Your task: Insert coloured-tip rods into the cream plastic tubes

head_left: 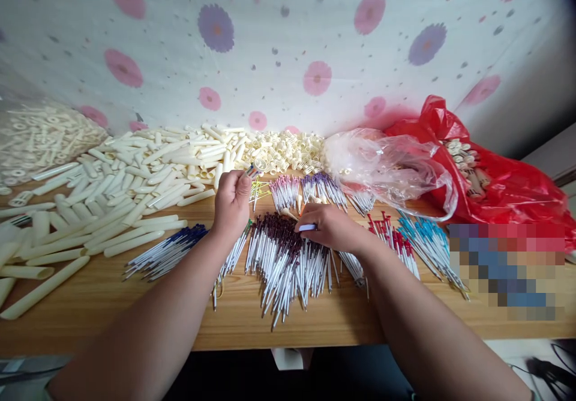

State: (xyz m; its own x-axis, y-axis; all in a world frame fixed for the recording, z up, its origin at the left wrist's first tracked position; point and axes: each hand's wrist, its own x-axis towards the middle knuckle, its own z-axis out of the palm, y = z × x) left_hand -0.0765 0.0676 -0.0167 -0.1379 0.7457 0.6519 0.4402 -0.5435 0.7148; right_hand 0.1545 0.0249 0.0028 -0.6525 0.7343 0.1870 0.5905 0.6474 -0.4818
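My left hand (233, 204) is closed round a multicolour pen part (258, 167), whose pale end and a few coloured bits show above the thumb; my fingers hide the rest. Over a fan of pen refills with dark brown tops (288, 251), my right hand (332, 227) is closed with a short pale lavender stick-like piece (308, 227) at its fingers. What the fingertips touch is partly hidden. Small cream cone-shaped tips (290, 214) lie just beyond the brown tops. Blue-topped refills (168, 251) lie left of my left forearm.
Cream pen barrels (135, 179) cover the table's left side. Small cream parts (283, 152) are heaped at the back, beside a clear plastic bag (391, 161) and a red bag (508, 179). Red-topped refills (396, 239) and light-blue-topped refills (427, 245) lie right; a flowered sheet (279, 47) hangs behind.
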